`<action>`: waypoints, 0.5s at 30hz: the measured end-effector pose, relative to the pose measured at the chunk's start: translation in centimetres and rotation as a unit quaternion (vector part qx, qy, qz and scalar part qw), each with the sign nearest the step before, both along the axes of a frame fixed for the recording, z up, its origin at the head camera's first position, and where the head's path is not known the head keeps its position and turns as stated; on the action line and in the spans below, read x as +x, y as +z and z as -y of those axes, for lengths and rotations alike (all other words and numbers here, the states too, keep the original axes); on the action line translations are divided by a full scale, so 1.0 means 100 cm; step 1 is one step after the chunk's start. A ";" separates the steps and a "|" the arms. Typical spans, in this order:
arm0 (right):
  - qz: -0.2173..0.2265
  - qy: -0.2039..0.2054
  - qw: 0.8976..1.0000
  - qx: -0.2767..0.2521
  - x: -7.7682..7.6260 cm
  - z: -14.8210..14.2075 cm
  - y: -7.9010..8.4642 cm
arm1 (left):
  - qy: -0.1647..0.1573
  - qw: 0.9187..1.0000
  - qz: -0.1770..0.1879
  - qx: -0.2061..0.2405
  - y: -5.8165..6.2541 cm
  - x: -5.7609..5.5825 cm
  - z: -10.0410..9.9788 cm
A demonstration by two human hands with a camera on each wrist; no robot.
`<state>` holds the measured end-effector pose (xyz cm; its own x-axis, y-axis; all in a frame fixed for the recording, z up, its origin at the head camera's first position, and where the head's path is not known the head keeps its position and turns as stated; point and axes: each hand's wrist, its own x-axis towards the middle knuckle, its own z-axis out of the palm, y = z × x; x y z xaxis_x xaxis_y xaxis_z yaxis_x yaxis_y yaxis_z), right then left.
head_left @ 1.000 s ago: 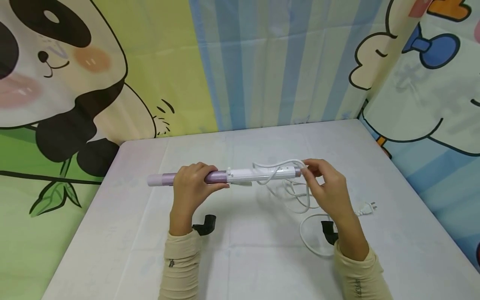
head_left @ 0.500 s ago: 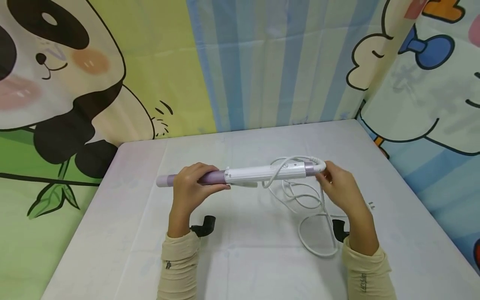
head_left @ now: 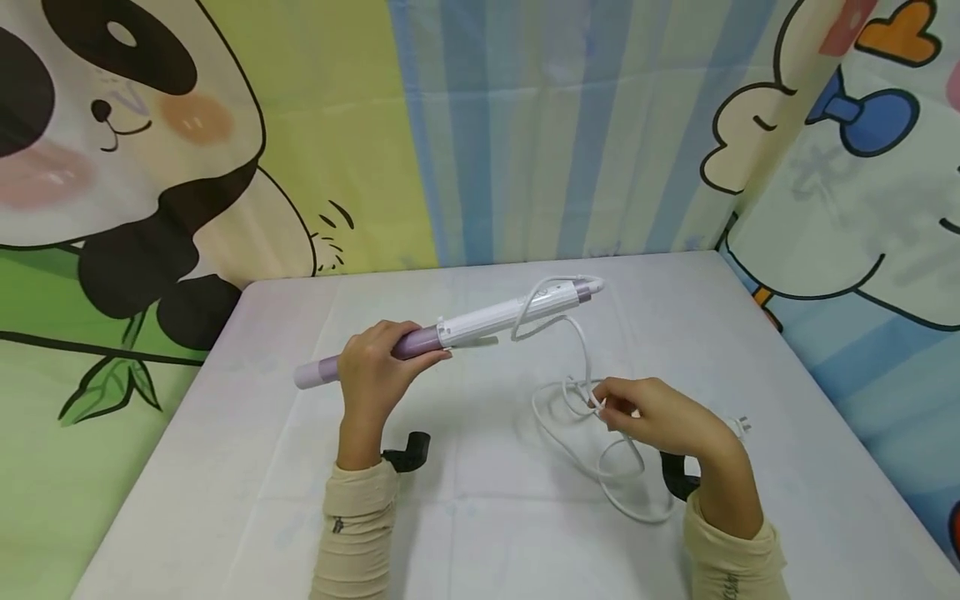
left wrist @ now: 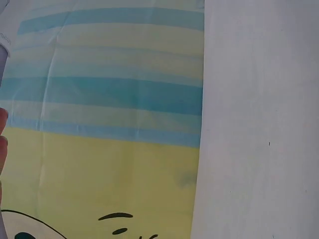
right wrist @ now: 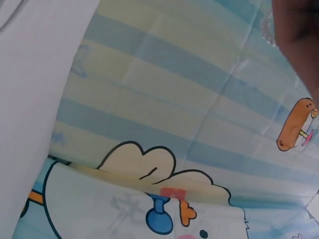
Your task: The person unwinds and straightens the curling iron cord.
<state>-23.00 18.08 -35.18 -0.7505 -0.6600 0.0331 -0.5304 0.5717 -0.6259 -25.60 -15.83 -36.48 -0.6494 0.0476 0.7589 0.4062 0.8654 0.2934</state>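
Note:
In the head view my left hand [head_left: 375, 371] grips the purple barrel of a curling iron [head_left: 487, 321] above the table. Its white handle slants up to the right. A white power cord [head_left: 585, 350] loops round the handle, leaves its far end and hangs down to the table. Lower right, my right hand [head_left: 660, 417] pinches that cord between thumb and fingers, beside its loose coils. Partly hidden behind the right hand is the cord's plug [head_left: 741, 427]. A sliver of the left fingers [left wrist: 2, 149] shows at the left wrist view's edge.
A white-covered table [head_left: 300, 500] lies under both hands. Cartoon-printed curtains [head_left: 517, 125] stand along its back and right side. Black wrist mounts [head_left: 408, 452] sit at both wrists.
My right hand has left the handle's end and moved down to the cord over the table. The curling iron's handle end has tilted upward, with the left hand still gripping the barrel.

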 end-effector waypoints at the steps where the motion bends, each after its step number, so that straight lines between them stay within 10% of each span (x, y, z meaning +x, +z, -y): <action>1: -0.008 0.012 1.000 -0.008 0.002 0.000 0.002 | 0.003 1.000 0.005 -0.004 0.000 0.000 0.000; 8: -0.109 0.031 0.979 -0.170 0.010 -0.005 0.009 | 0.005 0.998 0.037 -0.050 -0.002 -0.001 0.003; 15: -0.163 -0.065 0.915 -0.364 -0.001 -0.008 0.002 | -0.026 0.994 0.060 -0.084 -0.004 -0.001 0.009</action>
<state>-23.09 18.91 -34.99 -0.6925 -0.2794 0.6651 -0.7144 0.1375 -0.6861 -25.71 -16.72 -36.93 -0.7282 0.2034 0.6545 0.4232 0.8846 0.1960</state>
